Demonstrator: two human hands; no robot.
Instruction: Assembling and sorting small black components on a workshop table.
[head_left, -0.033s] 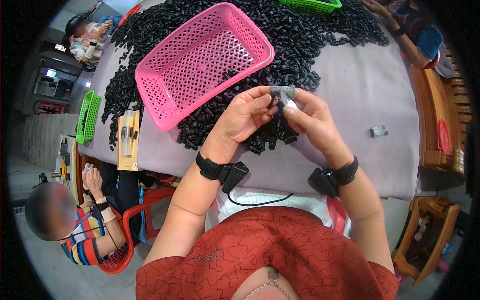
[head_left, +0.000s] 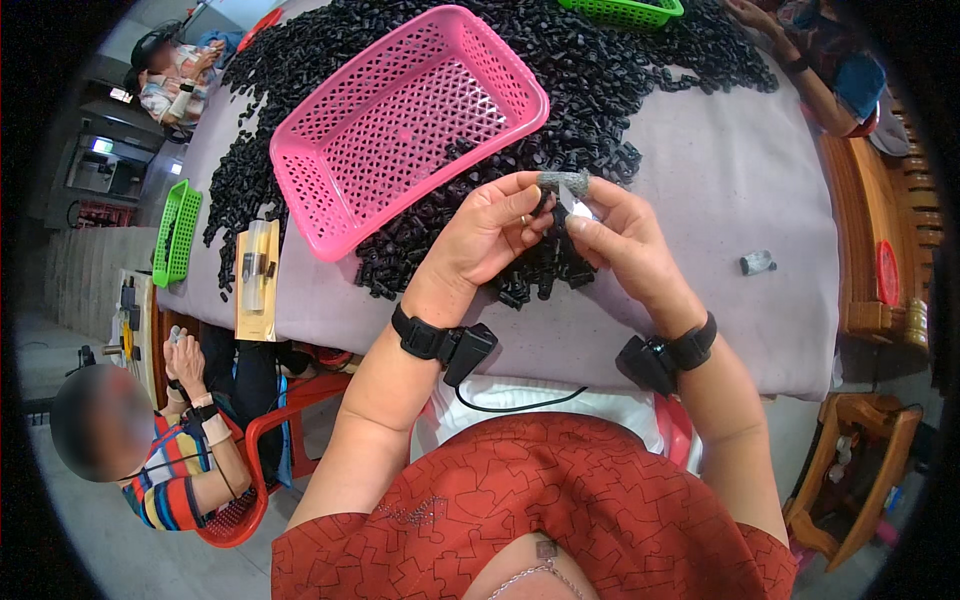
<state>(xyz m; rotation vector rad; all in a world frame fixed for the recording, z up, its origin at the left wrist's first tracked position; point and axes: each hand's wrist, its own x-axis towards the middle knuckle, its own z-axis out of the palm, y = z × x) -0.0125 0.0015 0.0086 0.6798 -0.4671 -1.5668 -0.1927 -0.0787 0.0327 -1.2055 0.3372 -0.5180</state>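
Note:
My left hand is closed, pinching a small black plastic piece between thumb and index finger. In my right hand a short shiny metal blade is gripped by the thumb and index finger, close beside that piece. Grey finger covers wrap the index fingertips, which meet above the blade. Both hands hover over the near edge of a large pile of small black plastic pieces. A pink perforated basket rests on the pile, just beyond my left hand.
A grey cloth-covered table lies beneath everything. Another grey finger cover is to the right. Green baskets stand at the left and far edges. A yellow packet lies front left. Several other people sit around, one at left.
The fingers of both hands have shifted slightly around the black piece, and the blade's angle has altered a little. Everything else stays in place.

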